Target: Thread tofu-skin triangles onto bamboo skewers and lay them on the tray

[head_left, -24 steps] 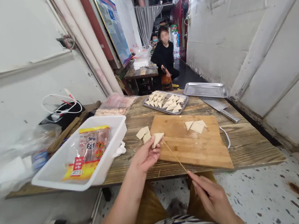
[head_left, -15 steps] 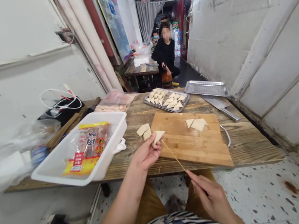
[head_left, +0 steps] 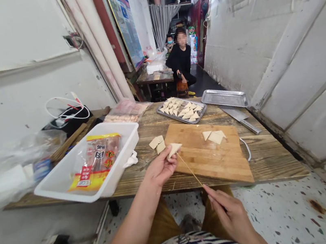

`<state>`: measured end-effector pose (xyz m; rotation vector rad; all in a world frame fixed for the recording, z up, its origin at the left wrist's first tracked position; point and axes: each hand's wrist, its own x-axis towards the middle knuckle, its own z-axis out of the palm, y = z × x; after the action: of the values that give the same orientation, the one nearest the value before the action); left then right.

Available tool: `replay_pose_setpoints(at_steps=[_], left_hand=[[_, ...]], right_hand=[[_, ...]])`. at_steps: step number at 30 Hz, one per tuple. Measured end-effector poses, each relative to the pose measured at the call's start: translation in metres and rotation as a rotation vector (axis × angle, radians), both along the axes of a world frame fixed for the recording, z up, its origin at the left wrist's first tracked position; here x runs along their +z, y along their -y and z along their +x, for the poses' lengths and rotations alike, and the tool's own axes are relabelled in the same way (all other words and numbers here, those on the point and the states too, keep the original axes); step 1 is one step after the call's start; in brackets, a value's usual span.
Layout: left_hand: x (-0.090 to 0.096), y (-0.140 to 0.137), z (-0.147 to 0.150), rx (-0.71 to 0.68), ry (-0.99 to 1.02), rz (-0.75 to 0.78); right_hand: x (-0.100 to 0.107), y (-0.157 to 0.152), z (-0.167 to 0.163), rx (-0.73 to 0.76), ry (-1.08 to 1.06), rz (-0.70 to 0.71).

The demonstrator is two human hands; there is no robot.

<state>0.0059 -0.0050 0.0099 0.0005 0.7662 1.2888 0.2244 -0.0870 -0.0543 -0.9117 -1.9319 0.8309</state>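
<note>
My left hand (head_left: 162, 167) pinches a pale triangular tofu sheet piece (head_left: 174, 149) over the left edge of the wooden cutting board (head_left: 209, 164). In my right hand (head_left: 225, 203) is a thin bamboo skewer (head_left: 192, 171), gripped near its lower end. Its far tip meets the held piece; whether it has gone in I cannot tell. A few more tofu sheet pieces (head_left: 155, 142) lie on the table just beyond my left hand. Other cut pieces (head_left: 216, 136) rest on the board's far right part.
A metal tray (head_left: 161, 113) with skewered triangles stands behind the board, beside another metal tray (head_left: 224, 96). A cleaver (head_left: 238, 116) lies at right. On the left is a white plastic bin (head_left: 134, 137) holding a sausage packet (head_left: 97, 159). A person (head_left: 179, 59) sits in the background.
Both hands keep nearly the same pose, with the skewer still at the tofu piece. The view has shifted very slightly.
</note>
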Motion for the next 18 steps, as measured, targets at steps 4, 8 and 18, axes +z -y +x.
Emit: replay_pose_setpoints(at_steps=[4, 8, 18], left_hand=[[0.0030, -0.0003, -0.0007, -0.015, 0.036, 0.008], [0.0032, -0.0003, -0.0013, -0.019, 0.053, 0.018], [0.0028, 0.0016, 0.0005, -0.011, 0.010, 0.030]], right_hand=[[0.0022, 0.0008, 0.0024, -0.010, 0.009, 0.000], [0.0055, 0.0010, 0.0046, -0.016, 0.007, 0.001], [0.0072, 0.0024, 0.0046, 0.006, 0.014, 0.001]])
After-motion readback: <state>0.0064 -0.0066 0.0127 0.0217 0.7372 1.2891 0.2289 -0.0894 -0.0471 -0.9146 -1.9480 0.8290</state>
